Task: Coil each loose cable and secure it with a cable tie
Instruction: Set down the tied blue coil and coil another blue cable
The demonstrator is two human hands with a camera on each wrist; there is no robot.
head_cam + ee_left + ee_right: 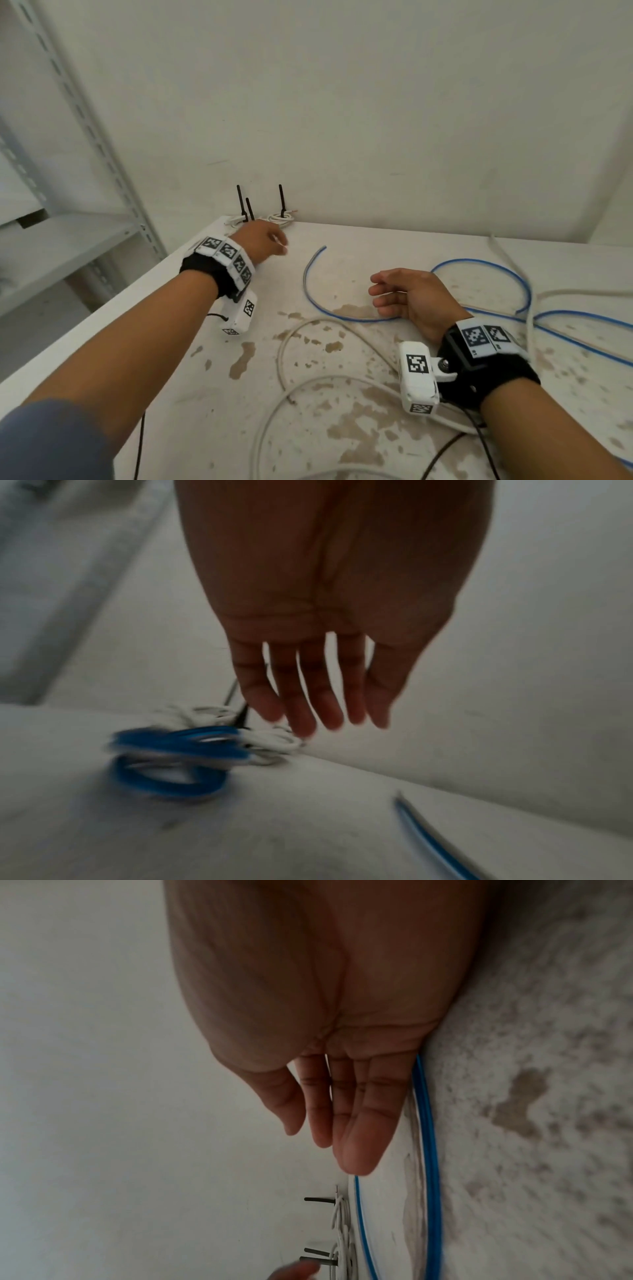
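Near the right hand (407,301), the loose blue cable (310,291) curves wallward.

A loose blue cable (342,317) lies across the right half of the head view: its free end points up near centre, then it curves down and right under the hand and makes a wide loop toward the right edge. A loose white cable (284,363) sprawls in big open curves over the lower centre and right. At the upper centre, against the wall, sits a small white coil (281,218) bound by a black tie (281,200) whose tail stands upright; a second white coil (236,221) lies left of it with two more tie tails. In the left wrist view a blurred blue coil (174,761) lies lower left, touching the white coils.
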